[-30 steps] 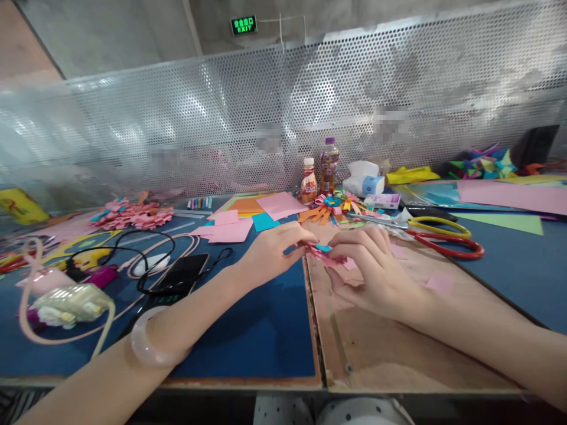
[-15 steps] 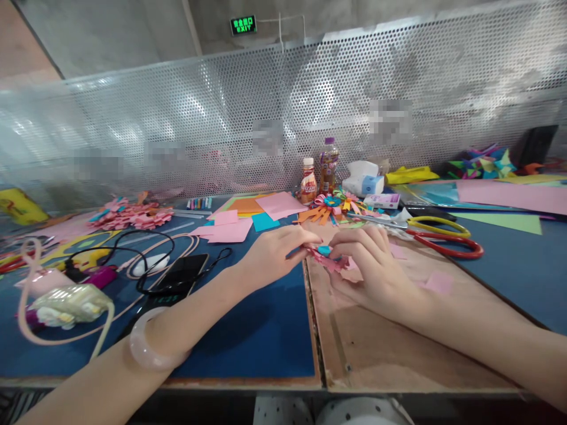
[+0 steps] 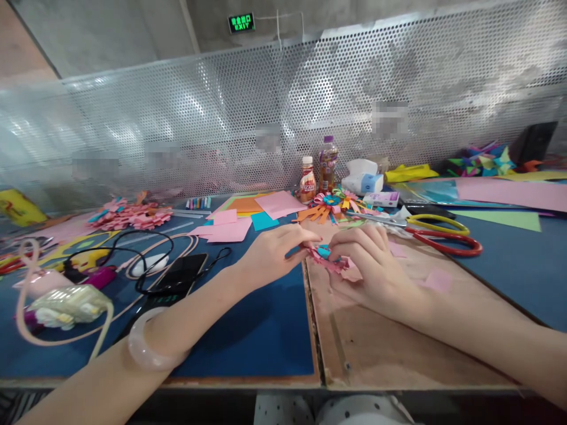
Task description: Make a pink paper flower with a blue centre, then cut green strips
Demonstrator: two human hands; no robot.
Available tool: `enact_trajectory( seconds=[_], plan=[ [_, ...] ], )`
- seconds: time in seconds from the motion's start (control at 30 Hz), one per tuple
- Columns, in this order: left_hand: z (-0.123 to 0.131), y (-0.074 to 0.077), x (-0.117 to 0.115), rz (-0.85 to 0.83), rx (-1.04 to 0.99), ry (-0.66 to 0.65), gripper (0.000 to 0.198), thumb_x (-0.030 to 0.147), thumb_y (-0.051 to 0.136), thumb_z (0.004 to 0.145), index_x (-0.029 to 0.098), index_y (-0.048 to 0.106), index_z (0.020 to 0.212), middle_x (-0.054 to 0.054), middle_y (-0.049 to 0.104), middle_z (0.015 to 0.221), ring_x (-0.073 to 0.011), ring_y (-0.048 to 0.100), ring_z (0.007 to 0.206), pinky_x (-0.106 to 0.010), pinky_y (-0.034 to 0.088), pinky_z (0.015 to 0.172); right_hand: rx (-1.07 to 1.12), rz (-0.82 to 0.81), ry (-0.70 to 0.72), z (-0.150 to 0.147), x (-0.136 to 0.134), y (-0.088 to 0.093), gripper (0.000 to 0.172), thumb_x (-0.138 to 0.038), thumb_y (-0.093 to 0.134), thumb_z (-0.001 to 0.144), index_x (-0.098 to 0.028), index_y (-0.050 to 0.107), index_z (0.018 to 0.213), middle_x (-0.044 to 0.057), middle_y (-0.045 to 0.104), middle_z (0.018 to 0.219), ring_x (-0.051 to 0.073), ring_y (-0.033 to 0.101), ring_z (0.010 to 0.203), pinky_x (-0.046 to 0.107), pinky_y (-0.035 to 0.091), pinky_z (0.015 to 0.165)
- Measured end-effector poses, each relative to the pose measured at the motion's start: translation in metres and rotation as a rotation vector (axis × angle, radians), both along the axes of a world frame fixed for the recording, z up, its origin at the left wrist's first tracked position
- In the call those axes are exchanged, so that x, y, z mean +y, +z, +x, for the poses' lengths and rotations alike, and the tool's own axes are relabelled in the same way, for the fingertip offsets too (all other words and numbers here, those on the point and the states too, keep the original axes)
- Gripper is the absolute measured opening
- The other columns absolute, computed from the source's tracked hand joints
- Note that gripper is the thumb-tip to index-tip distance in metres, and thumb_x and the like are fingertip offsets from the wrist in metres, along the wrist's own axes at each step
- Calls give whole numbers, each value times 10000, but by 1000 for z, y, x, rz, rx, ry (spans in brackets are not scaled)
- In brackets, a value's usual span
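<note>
Between my two hands, above the bare wooden strip of the table, is a pink paper flower [image 3: 328, 260] with a blue centre. My left hand [image 3: 277, 251] pinches its left edge between thumb and fingers. On the right side, the curled fingers of my right hand [image 3: 370, 265] grip the same flower by its blue centre and rim; the fingertips partly hide it. Behind my hands lie finished-looking paper flowers [image 3: 332, 203] in orange, blue and green. Scissors [image 3: 443, 235] with red and yellow handles rest beyond my right hand.
At the back stand a small bottle [image 3: 307, 182] and a purple-capped bottle [image 3: 328, 165], beside a tissue pack [image 3: 363, 177]. Pink sheets [image 3: 230, 229] lie behind my left hand. A phone [image 3: 183, 273], cables and a clear bag [image 3: 73, 304] are at left, with a pink flower pile [image 3: 133, 215].
Both hands keep nearly the same place and grip on the paper flower. My right fingers have shifted very slightly at its blue centre, and the view has moved a little.
</note>
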State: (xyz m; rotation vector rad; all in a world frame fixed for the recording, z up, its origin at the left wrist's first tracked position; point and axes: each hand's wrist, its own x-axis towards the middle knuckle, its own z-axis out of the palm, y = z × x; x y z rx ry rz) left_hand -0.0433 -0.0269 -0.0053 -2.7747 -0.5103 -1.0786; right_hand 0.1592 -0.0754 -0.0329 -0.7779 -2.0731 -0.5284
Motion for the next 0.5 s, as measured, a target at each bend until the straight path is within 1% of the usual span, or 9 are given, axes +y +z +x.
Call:
enact_trajectory(
  seconds=[0.13, 0.27, 0.4, 0.5],
  plan=[
    [0, 1, 1, 59, 16, -15, 92, 149, 536, 835, 183, 589, 902, -24, 663, 848, -136, 597, 837, -273, 482, 766, 17, -13, 14, 1, 2, 0, 187, -114, 558, 739, -194, 481, 890, 64, 590, 901, 213, 492, 833, 355, 350, 694],
    [1, 2, -1, 65, 32, -22, 76, 162, 522, 841, 175, 584, 883, -40, 655, 839, -145, 590, 825, -289, 486, 760, 34, -40, 15, 0, 3, 0, 263, -106, 575, 704, -193, 475, 932, 71, 580, 952, 227, 497, 874, 367, 354, 722],
    [3, 3, -3, 73, 76, -33, 81, 165, 512, 843, 157, 584, 881, -62, 652, 845, -157, 589, 834, -313, 488, 788, 28, -76, 4, 0, 2, -1, 188, -128, 580, 721, -193, 484, 869, 61, 586, 919, 220, 479, 842, 358, 344, 707],
    [4, 4, -6, 76, 85, -32, 77, 171, 513, 841, 157, 583, 870, -63, 649, 837, -161, 591, 835, -317, 487, 798, 30, -92, 22, 0, 1, -1, 170, -133, 577, 730, -192, 490, 864, 59, 588, 911, 216, 476, 842, 354, 345, 706]
  ],
)
